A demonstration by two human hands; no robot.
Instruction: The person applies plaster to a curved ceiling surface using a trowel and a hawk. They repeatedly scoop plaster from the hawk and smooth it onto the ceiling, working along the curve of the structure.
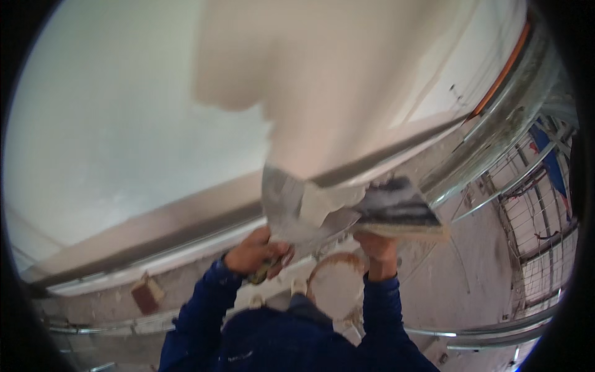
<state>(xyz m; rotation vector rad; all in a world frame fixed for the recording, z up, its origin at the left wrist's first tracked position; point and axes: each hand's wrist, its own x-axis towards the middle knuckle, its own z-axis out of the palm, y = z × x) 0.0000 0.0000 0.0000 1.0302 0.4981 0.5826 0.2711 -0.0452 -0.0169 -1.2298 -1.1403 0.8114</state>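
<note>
My left hand (255, 253) is closed around the handle of a broad putty knife (282, 208), its grey metal blade tilted upward. A lump of pale wet filler (321, 204) spreads from the blade toward the flat board (396, 204), which has a dark, smeared face and a light edge. My right hand (377, 245) grips this board from below. Blade and board meet or overlap at the filler; their exact contact is hidden. Beyond both tools stands the white wall (124, 124), with a beige coated patch (328, 80) over its middle and upper part.
Below the wall runs a pale ledge (167, 263). A round, stained bucket (338, 285) stands close before me. A reddish-brown block (145, 296) lies on the floor to the left. Metal rails (502, 335) and wire mesh (545, 273) are at the right.
</note>
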